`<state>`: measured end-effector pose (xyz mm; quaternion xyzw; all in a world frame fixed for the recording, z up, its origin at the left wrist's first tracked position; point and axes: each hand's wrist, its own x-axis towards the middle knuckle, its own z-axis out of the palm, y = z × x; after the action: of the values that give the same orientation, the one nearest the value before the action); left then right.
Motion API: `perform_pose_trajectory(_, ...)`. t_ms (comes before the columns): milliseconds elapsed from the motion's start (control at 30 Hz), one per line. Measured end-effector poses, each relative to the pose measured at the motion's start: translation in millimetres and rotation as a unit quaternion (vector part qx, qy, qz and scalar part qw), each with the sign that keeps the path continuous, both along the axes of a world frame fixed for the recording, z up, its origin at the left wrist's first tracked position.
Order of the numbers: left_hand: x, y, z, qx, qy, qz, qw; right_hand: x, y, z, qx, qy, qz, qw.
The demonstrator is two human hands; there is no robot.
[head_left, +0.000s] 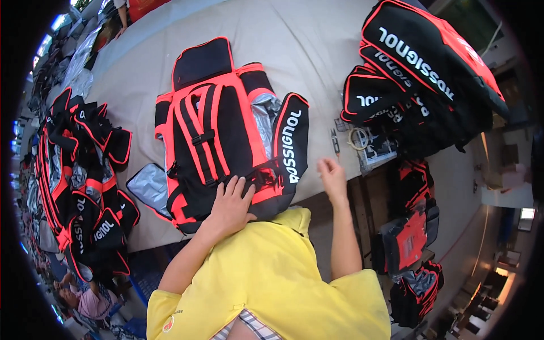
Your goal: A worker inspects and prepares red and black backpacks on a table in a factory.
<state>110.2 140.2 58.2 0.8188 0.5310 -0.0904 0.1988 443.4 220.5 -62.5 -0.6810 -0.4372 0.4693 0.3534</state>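
- Head view: your left hand [231,205] lies flat, fingers spread, on the near end of a black and orange backpack [218,130]. It presses down and grips nothing.
- The backpack lies strap side up in the middle of the worktop [317,51], its near end at the near edge, its top pointing to the far edge.
- A silver-lined flap [148,187] sticks out at the backpack's left; a black side panel with white lettering [290,141] folds out at its right.
- Your right hand [331,177] is open and empty, fingers loosely extended, resting at the near edge just right of that side panel. It touches no bag.
- Small thread snips [335,141] lie on the worktop just beyond your right hand.
- Beside the snips, to the right, sits a pale loop of cord [357,137] on a small flat item; what that item is, you cannot tell.
- A stack of matching black and orange bags [422,73] fills the right end of the worktop.
- Another heap of the same bags [79,181] piles up along the left end.
- More bags [411,238] sit lower down, off the right near corner.
- A yellow shirt [272,277] covers the lower middle of the view.
- Another person's arm [123,17] shows at the far left corner.
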Motion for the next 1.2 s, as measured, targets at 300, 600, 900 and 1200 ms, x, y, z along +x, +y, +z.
perform_pose_trajectory(300,29.5,29.1,4.0,0.024,-0.243,0.110,0.963,66.0,84.0,-112.1,0.097,-0.405,-0.050,0.908)
perform_pose_trajectory(600,55.4,29.1,-17.7,0.202,-0.039,0.129,0.970,44.5,47.5,-63.9,-0.014,0.015,-0.032,0.999)
perform_pose_trajectory(900,45.3,64.5,3.6,0.217,-0.072,-0.040,0.973,-29.1,5.2,47.8,0.028,0.047,0.142,0.988)
perform_pose_trajectory(1200,48.0,45.8,-32.1,0.061,-0.243,0.213,0.944,-57.7,-0.2,78.7,0.165,-0.175,0.301,0.923)
